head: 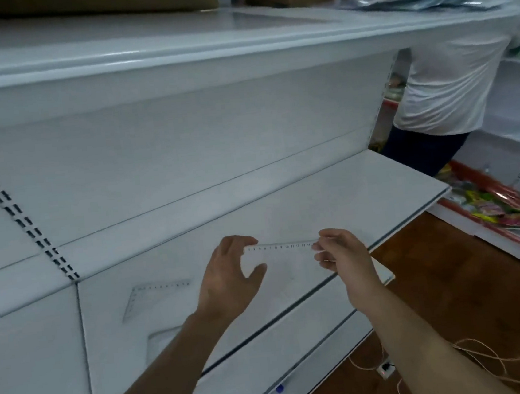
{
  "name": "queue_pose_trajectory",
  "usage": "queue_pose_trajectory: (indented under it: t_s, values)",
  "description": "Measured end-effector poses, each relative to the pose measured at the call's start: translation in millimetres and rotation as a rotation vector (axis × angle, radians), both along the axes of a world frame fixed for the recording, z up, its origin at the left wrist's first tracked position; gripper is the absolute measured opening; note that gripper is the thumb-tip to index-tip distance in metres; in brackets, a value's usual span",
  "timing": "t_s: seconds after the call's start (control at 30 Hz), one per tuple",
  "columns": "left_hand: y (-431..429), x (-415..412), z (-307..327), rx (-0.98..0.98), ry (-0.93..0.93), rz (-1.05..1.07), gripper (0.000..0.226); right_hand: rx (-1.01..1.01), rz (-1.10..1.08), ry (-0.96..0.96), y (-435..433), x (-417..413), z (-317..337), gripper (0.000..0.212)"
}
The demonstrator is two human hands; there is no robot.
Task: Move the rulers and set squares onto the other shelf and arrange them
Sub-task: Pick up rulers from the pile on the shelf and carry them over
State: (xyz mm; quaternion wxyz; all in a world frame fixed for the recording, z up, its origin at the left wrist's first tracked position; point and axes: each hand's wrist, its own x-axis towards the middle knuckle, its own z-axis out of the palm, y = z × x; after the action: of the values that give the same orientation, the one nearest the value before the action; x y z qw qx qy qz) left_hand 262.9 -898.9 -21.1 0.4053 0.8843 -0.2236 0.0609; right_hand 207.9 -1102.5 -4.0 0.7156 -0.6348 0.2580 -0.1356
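Clear plastic ruler [281, 247] held level between two hands over the white shelf [333, 208].

The right hand [341, 252] pinches the ruler's right end between thumb and curled fingers. The left hand [228, 277] meets the ruler's left end with bent fingertips, its thumb spread wide below and apart from the ruler; whether this hand truly grips cannot be told. The ruler sits over the shelf's front part, scale edge toward the back panel. To its left a clear set square [153, 296] lies flat on the same shelf. A second set square [163, 340] lies nearer the front edge, partly hidden by the left forearm.
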Motion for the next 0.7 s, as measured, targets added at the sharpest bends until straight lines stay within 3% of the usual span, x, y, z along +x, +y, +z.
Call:
queue_pose_trajectory:
  t_s: [0.17,0.4,0.53,0.7]
  values:
    - [-20,-12,-11,0.262,-0.107,0.22,0.038,-0.022,0.182,0.018,-27,30,-9,0.017]
    - [-41,-36,-39,0.297,-0.058,0.338,0.042,-0.137,0.386,0.028,-58,40,-31,0.014]
    - [-40,-39,-44,0.27,-0.017,0.333,0.053,-0.479,0.534,0.011,-76,49,-36,0.007]
    - [-38,-33,-52,0.27,-0.004,0.351,0.057,-0.967,0.692,-0.186,-93,65,-45,0.004]
